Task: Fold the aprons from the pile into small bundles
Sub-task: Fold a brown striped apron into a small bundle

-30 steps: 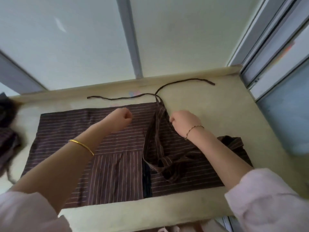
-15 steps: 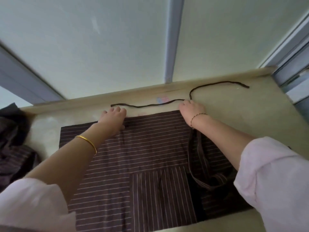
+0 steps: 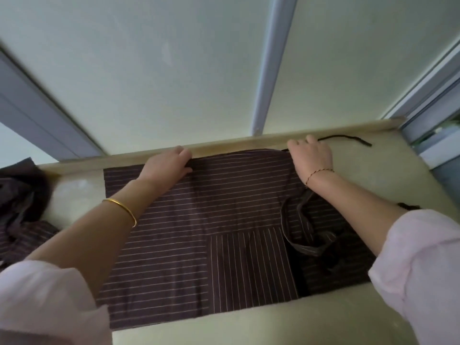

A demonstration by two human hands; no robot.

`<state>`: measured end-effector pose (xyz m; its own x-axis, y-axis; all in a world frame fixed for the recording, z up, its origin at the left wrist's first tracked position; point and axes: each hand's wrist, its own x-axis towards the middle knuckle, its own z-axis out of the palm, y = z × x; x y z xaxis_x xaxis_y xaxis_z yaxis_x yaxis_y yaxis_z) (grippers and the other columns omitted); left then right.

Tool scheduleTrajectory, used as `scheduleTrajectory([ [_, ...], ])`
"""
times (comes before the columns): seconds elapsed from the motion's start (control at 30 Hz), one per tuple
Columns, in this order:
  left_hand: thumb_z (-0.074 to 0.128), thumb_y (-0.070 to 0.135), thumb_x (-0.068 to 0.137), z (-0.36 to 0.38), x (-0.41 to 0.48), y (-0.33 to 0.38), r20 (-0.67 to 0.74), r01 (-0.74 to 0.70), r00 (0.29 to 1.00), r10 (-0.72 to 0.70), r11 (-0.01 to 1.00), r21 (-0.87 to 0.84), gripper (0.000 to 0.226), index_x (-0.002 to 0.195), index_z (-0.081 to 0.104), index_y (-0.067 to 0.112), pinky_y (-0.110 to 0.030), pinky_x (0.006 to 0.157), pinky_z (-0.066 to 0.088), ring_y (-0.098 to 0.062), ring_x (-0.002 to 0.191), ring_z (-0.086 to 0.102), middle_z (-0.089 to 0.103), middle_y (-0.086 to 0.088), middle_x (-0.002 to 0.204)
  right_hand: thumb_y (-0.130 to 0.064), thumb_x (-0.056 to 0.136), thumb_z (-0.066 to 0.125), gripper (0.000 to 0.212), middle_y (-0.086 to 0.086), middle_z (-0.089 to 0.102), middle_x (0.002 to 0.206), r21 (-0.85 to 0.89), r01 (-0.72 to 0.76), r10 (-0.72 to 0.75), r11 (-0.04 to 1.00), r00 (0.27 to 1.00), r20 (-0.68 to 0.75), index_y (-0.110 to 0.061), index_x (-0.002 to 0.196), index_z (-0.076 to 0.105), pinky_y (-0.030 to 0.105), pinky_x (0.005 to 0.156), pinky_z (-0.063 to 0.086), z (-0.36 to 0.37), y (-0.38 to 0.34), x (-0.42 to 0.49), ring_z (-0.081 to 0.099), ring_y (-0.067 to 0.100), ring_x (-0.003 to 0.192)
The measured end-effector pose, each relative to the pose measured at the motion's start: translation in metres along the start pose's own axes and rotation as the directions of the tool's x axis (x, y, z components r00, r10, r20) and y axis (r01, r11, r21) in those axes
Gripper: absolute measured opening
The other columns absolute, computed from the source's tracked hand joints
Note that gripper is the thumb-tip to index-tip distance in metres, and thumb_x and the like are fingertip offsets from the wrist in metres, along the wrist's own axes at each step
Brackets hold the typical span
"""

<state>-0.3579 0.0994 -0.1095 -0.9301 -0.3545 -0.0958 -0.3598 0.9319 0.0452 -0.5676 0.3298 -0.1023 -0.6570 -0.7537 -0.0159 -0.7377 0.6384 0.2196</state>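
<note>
While the striped apron (image 3: 224,232) lay spread flat on the table (image 3: 249,324) from 6 o'clock towards 12, with the pile (image 3: 22,207) at 9 o'clock, the left hand (image 3: 166,166) and right hand (image 3: 312,158) pressed its far hem at 11 and 1 o'clock, fingers (image 3: 179,152) straight and gripping nothing, a loose tie (image 3: 343,136) just beyond.

This looks like a plain work room: a tan table (image 3: 249,327) against pale wall panels (image 3: 161,70) with grey-blue strips (image 3: 271,70), a metal window frame (image 3: 433,100) beside it, and striped aprons (image 3: 20,195) piled up.
</note>
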Motion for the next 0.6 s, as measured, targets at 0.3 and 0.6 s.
scheduleTrajectory([
  [0.3,0.043,0.017,0.096,-0.012,-0.111,0.045,0.225,-0.399,0.913,0.340,0.860,0.319,0.022,0.119,0.040,0.018,-0.030,0.056,0.038,-0.018,0.069,0.050,0.050,-0.001,0.095,-0.023,0.086,0.060,0.017,-0.005,0.062,0.099,-0.094,-0.019,0.015,0.995,0.999,-0.049,-0.024,0.102,0.052,0.033,0.079,0.034,0.009,0.016,-0.132,0.049,0.021,0.101],
  [0.6,0.043,0.014,0.094,0.051,-0.184,0.094,0.519,-0.416,0.818,0.248,0.878,0.236,0.035,0.129,0.042,0.017,-0.031,0.060,0.035,-0.020,0.071,0.046,0.056,-0.004,0.105,-0.041,0.089,0.054,0.035,-0.002,0.059,0.115,-0.043,-0.032,0.040,0.999,0.978,0.203,-0.023,0.119,0.047,0.033,0.087,0.040,0.040,0.011,-0.213,0.054,0.020,0.108],
])
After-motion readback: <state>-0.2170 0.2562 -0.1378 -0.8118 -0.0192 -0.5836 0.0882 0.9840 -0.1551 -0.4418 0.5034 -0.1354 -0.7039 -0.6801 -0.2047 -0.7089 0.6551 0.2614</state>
